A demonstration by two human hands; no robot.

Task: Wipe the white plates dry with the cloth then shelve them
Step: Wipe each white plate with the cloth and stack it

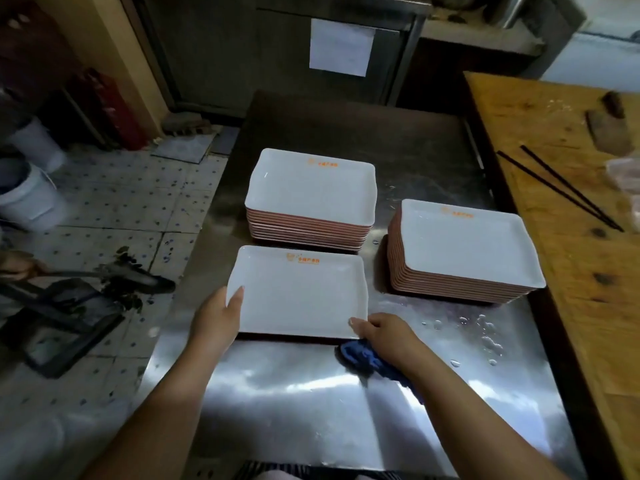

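— so, where is the single white plate (298,291) seen?
— it is seen at the near middle of the steel surface (304,403); everything else is placed relative to it.
— how is it held?
— its left edge is gripped by the left hand (216,318), thumb laid over the rim. its near right corner is touched by the right hand (384,336), whose fingers are curled round a blue cloth (367,360) bunched just beside that corner.
— and the other plates?
— one stack of plates (310,199) is found just behind the single plate, a second stack (464,244) to its right, apart from it. water drops (485,337) are seen right of it, near the cloth. farther right, chopsticks (561,188) are lying on a wooden board (571,271).
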